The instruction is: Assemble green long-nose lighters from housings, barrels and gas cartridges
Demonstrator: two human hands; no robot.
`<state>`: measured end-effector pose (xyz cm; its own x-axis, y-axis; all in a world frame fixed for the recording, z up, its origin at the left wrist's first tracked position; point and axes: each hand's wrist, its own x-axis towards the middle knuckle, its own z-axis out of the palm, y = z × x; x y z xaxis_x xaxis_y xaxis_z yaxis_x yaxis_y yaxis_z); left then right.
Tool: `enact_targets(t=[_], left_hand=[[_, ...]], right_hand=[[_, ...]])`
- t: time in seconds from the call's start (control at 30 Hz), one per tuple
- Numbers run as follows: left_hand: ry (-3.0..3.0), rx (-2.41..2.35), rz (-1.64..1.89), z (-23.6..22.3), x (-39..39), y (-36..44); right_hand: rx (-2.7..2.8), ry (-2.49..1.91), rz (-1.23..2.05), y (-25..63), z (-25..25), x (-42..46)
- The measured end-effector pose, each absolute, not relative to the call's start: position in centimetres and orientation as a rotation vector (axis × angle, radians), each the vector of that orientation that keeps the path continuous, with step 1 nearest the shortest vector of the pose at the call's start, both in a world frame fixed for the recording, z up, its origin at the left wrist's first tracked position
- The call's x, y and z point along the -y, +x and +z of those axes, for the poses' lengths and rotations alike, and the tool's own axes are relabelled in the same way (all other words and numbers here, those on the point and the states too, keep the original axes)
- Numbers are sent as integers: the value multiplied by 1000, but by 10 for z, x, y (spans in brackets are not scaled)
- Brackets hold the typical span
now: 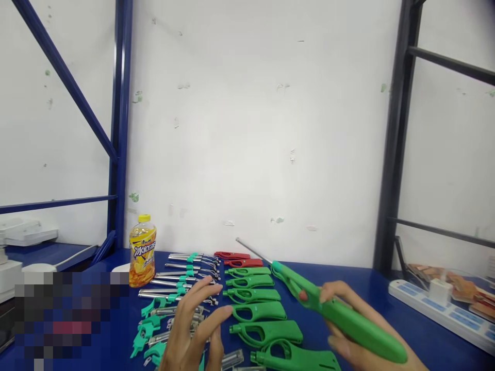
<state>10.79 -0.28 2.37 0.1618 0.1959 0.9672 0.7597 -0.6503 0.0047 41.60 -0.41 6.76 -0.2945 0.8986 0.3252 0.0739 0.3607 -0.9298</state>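
In my right hand [346, 294] is a green stick lighter [359, 330], its thin metal tube pointing up and to the left. The thumb and fingers wrap around its handle, above the table. My left hand [193, 330] has its fingers apart and appears to hold nothing. It hovers over the parts at the front, hiding some of them. Between the hands lies a column of green lighter handles [257, 310], with two red lighter handles [234, 255] at its far end. Left of these are metal lighter tubes with teal pieces and wires [191, 273], and loose teal parts [145, 332] nearer me.
A yellow-capped drink bottle [143, 257] stands at the back left of the blue table [320, 275]. On the right lies a white power strip [460, 314] with a plug in it, beside brownish pieces [460, 286]. Metal posts and a white wall [247, 129] bound the back.
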Motion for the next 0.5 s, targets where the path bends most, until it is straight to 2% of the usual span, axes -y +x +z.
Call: enact_targets(t=[0.2,0.5], left_hand=[[-2078,864,-1495,23,-3,101],[-2193,765,-1545,27,-4,107]], right_hand=[[1450,-784,1126,421,63,-12],[1373,-889,944,422,63,-9]])
